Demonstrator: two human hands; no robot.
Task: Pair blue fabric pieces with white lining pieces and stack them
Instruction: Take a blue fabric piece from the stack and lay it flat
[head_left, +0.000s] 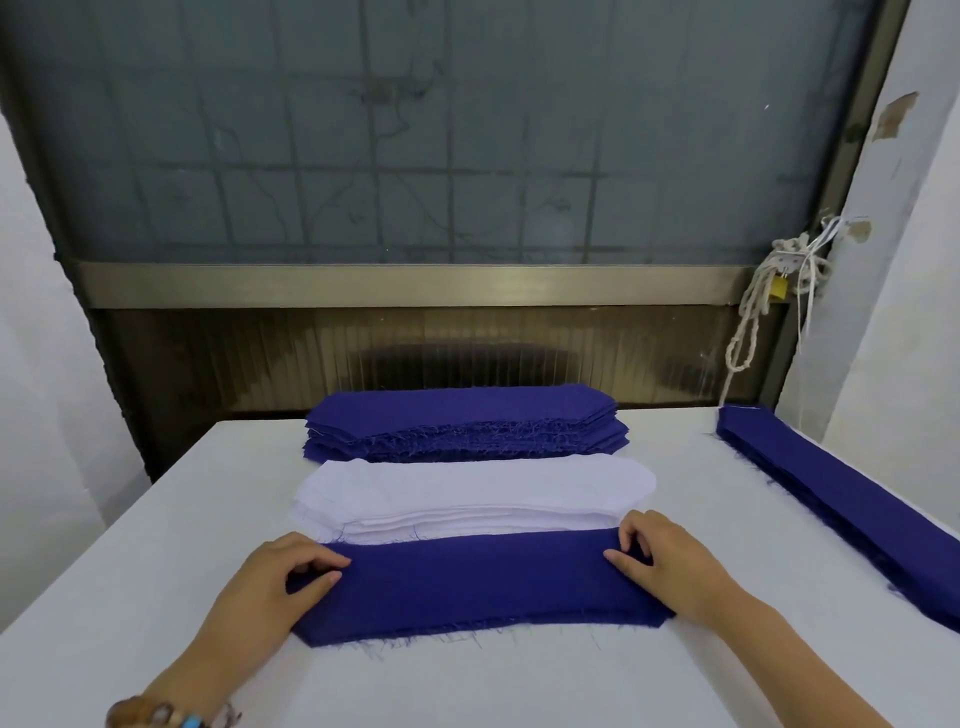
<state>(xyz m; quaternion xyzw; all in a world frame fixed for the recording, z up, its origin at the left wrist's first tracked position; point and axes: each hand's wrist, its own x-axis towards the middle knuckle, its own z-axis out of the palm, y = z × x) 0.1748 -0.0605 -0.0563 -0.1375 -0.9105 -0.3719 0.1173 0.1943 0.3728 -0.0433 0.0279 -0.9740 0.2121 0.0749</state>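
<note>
A blue fabric piece (478, 582) lies flat on the white table (156, 545), nearest me. My left hand (280, 577) holds its left end, fingers curled over the edge. My right hand (660, 556) pinches its right end. Just behind it sits a stack of white lining pieces (467, 493). Farther back is a thick stack of blue fabric pieces (462, 421) with frayed edges.
A long pile of blue strips (831, 499) runs along the table's right side. A window and metal sill (415, 283) stand behind the table. White rope (753, 312) hangs at the back right, by the wall.
</note>
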